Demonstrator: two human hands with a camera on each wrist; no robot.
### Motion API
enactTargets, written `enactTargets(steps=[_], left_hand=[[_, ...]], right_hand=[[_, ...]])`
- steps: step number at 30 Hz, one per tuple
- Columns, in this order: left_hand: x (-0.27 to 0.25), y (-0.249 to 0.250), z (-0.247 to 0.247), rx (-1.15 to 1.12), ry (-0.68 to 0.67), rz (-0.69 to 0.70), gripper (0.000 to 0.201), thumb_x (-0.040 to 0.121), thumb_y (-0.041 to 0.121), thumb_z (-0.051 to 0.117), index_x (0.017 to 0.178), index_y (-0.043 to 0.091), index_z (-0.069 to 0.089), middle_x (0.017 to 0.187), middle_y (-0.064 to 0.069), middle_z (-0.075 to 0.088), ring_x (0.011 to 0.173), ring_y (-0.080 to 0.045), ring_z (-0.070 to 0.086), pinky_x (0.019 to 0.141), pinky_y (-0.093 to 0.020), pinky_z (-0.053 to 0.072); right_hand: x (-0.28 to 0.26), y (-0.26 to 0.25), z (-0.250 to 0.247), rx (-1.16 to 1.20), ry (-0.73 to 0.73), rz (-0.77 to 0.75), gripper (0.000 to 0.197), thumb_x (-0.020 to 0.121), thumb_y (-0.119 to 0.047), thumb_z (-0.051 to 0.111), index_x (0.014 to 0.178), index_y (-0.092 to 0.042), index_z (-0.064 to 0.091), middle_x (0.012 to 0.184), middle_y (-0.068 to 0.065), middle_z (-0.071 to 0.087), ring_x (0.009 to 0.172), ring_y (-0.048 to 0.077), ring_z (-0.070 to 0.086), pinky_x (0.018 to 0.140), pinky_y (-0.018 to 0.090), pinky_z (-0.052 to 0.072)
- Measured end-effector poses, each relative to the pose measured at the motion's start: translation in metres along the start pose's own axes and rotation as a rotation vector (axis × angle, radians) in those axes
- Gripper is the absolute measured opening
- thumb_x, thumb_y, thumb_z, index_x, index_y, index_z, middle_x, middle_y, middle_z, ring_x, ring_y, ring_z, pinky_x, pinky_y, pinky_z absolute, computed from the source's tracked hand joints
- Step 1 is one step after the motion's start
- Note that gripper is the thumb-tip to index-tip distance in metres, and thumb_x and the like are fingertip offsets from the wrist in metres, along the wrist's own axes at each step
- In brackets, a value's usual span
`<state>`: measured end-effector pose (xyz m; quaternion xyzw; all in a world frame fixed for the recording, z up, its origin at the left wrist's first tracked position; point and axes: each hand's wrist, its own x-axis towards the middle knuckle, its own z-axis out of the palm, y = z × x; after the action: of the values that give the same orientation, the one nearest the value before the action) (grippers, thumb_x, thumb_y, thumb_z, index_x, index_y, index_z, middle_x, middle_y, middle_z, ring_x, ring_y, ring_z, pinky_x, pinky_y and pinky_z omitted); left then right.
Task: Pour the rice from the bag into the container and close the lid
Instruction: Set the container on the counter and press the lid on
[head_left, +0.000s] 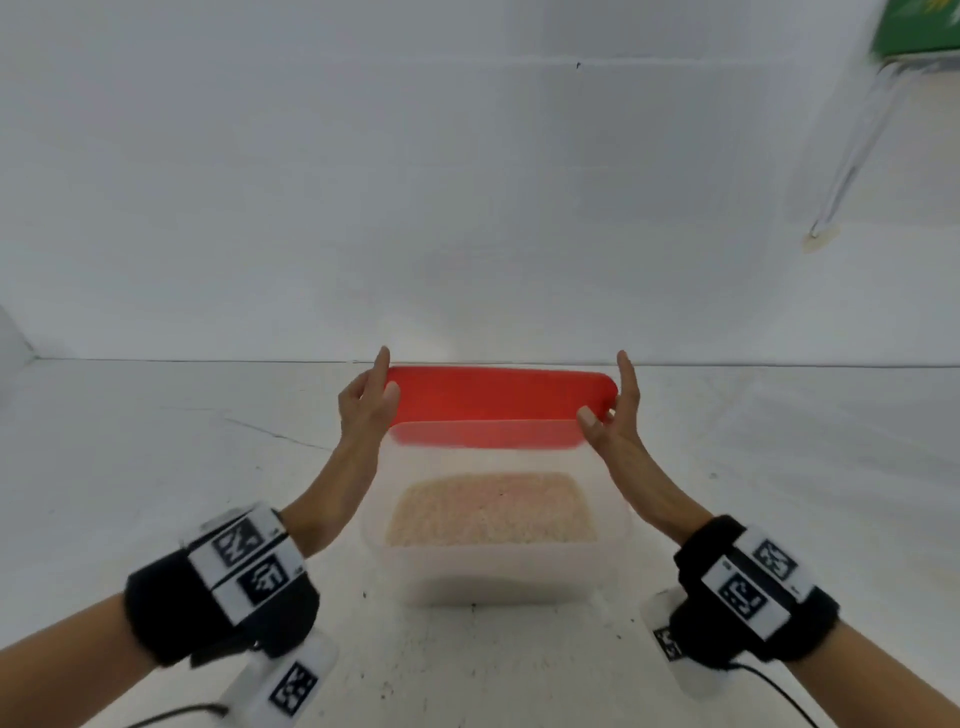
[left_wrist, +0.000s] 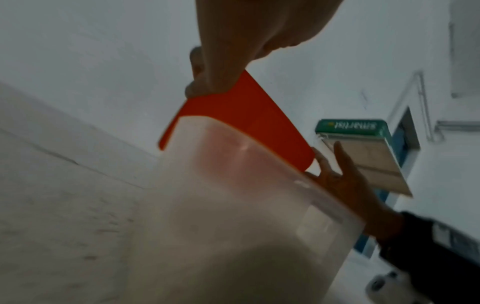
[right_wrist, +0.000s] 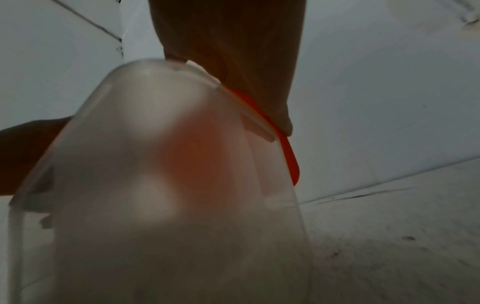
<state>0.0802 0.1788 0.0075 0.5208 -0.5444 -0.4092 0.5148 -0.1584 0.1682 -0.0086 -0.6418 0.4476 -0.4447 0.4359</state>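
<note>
Translucent plastic container (head_left: 498, 571) on the white table (head_left: 156, 467) is already holding rice (head_left: 491, 509); both hands, left (head_left: 366, 402) and right (head_left: 615, 415), are gripping the flat red lid (head_left: 498, 395) above its far rim, closing remaining

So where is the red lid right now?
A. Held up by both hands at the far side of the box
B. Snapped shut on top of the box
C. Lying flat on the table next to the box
A: the left hand and right hand each grip one end of the red lid, tilted over the far rim of the container, whose rice is still uncovered.
</note>
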Motion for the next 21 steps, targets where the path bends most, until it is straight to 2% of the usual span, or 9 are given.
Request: enactTargets(steps=[2,4,6,8,11,13,15,19,21], left_hand=[[0.005,-0.004,0.0,0.093,0.108,-0.018,0.045,0.1,0.009,0.03,0.143,0.018,0.022,0.139,-0.011,0.037,0.135,-0.025,0.03,0.099,-0.028,0.026],[-0.002,-0.016,-0.001,0.124,0.059,-0.052,0.047,0.098,0.003,0.031,0.143,0.005,0.018,0.144,-0.018,0.034,0.133,-0.031,0.031,0.105,-0.032,0.024],[-0.007,-0.023,0.002,0.154,0.067,-0.128,0.067,0.09,0.04,0.042,0.143,0.005,0.022,0.145,-0.017,0.032,0.135,-0.032,0.029,0.111,-0.039,0.02],[-0.013,-0.028,-0.003,0.237,0.078,-0.081,0.102,0.06,0.066,0.039,0.14,0.004,0.029,0.139,-0.017,0.039,0.131,-0.033,0.033,0.11,-0.041,0.024],[-0.019,-0.04,-0.015,0.287,0.069,-0.038,0.127,0.041,0.099,0.033,0.137,0.015,0.037,0.11,0.011,0.046,0.111,-0.004,0.046,0.096,-0.017,0.038],[-0.037,-0.036,-0.014,0.236,-0.003,-0.065,0.08,0.073,0.075,0.034,0.138,0.029,0.03,0.117,0.012,0.036,0.1,0.018,0.041,0.074,0.002,0.039],[-0.051,-0.029,-0.011,0.213,-0.044,-0.07,0.048,0.092,0.041,0.035,0.138,0.033,0.026,0.127,0.008,0.028,0.101,0.019,0.039,0.065,0.004,0.039],[-0.048,-0.029,-0.013,0.303,0.03,0.014,0.043,0.093,0.031,0.049,0.133,0.031,0.034,0.124,0.004,0.03,0.094,0.002,0.046,0.073,-0.006,0.044],[-0.04,-0.029,-0.013,0.367,0.054,-0.009,0.045,0.085,0.042,0.054,0.126,0.034,0.037,0.118,0.008,0.029,0.096,-0.001,0.046,0.096,-0.023,0.042]], right_hand=[[-0.005,0.011,0.004,-0.028,0.035,-0.005,0.106,0.044,-0.097,0.038,0.128,-0.058,-0.013,0.149,-0.001,0.015,0.135,0.019,0.026,0.109,0.042,0.023],[-0.007,0.016,0.006,-0.055,0.082,-0.012,0.103,0.044,-0.098,0.035,0.128,-0.056,-0.008,0.133,-0.001,0.031,0.122,0.012,0.038,0.104,0.036,0.029],[-0.011,0.018,0.007,-0.049,0.125,-0.035,0.095,0.046,-0.098,0.033,0.126,-0.059,-0.001,0.126,-0.003,0.037,0.112,-0.003,0.043,0.095,0.023,0.032],[-0.016,0.02,0.008,-0.033,0.157,-0.051,0.093,0.05,-0.096,0.032,0.13,-0.054,0.014,0.123,-0.006,0.042,0.106,-0.018,0.041,0.085,0.01,0.031],[-0.023,0.027,0.006,-0.035,0.217,-0.032,0.08,0.064,-0.083,0.035,0.131,-0.038,0.039,0.121,-0.008,0.048,0.109,-0.012,0.043,0.086,0.012,0.036],[-0.028,0.028,0.004,-0.047,0.271,-0.024,0.069,0.069,-0.073,0.035,0.126,-0.037,0.044,0.116,-0.013,0.05,0.11,-0.008,0.046,0.086,0.016,0.039],[-0.032,0.03,0.002,-0.06,0.313,-0.035,0.063,0.071,-0.069,0.039,0.124,-0.036,0.047,0.113,-0.011,0.052,0.11,-0.002,0.049,0.086,0.016,0.039],[-0.034,0.03,-0.001,-0.198,0.371,-0.048,0.037,0.089,-0.039,0.057,0.123,-0.032,0.047,0.113,0.002,0.051,0.11,0.013,0.052,0.082,0.015,0.037],[-0.025,0.025,-0.005,-0.249,0.349,0.021,0.041,0.089,-0.03,0.058,0.128,-0.028,0.044,0.119,0.004,0.043,0.109,0.018,0.052,0.078,0.017,0.038]])
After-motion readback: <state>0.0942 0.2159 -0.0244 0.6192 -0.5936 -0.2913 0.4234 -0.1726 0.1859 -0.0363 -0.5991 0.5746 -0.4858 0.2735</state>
